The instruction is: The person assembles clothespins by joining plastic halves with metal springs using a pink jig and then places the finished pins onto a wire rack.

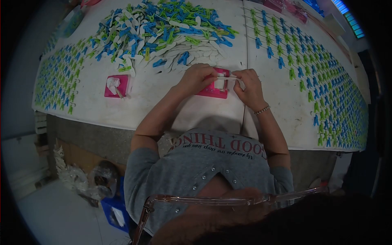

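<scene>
Over a pink box (213, 93) at the middle of the table, a thin white strip (228, 78) stretches between my two hands. Its left end is pinched by my left hand (197, 79), whose fingers also cover part of the box. At the other end, the fingertips of my right hand (248, 87) are closed on the strip. Something white (219, 84) shows inside the box beneath it; what it is I cannot make out. Just beyond my hands lie flat white pieces (202, 53) and a blue clothespin (183, 58).
A large heap of blue, green and white clothespins (151, 30) lies at the back. Rows of blue and green clothespins (61, 81) cover the left side, and more rows (326, 94) the right. A second pink box (117, 86) stands left. A seam (246, 45) divides the tabletop.
</scene>
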